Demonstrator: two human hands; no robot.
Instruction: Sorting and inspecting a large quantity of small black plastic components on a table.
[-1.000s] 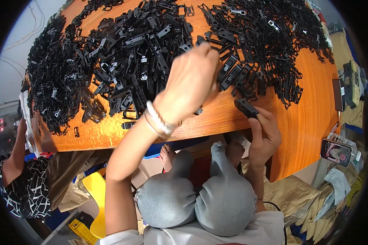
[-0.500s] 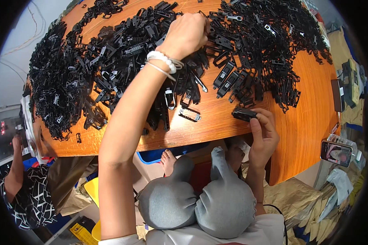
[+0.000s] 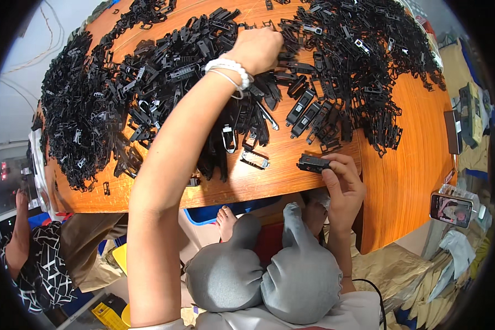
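So the right hand (image 3: 345, 188) had a black plastic piece (image 3: 312, 163) pinched between thumb and fingers, over the wooden table (image 3: 412, 165) near its front edge. The left hand (image 3: 258, 49) was way out at the heaps of black parts (image 3: 170, 63), fingers mostly hidden, so couldn't tell if it gripped anything. A loose frame (image 3: 253, 163) lay left of the held piece.

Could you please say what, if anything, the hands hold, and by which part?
Right hand: black piece, by its right end; left hand: cannot tell.
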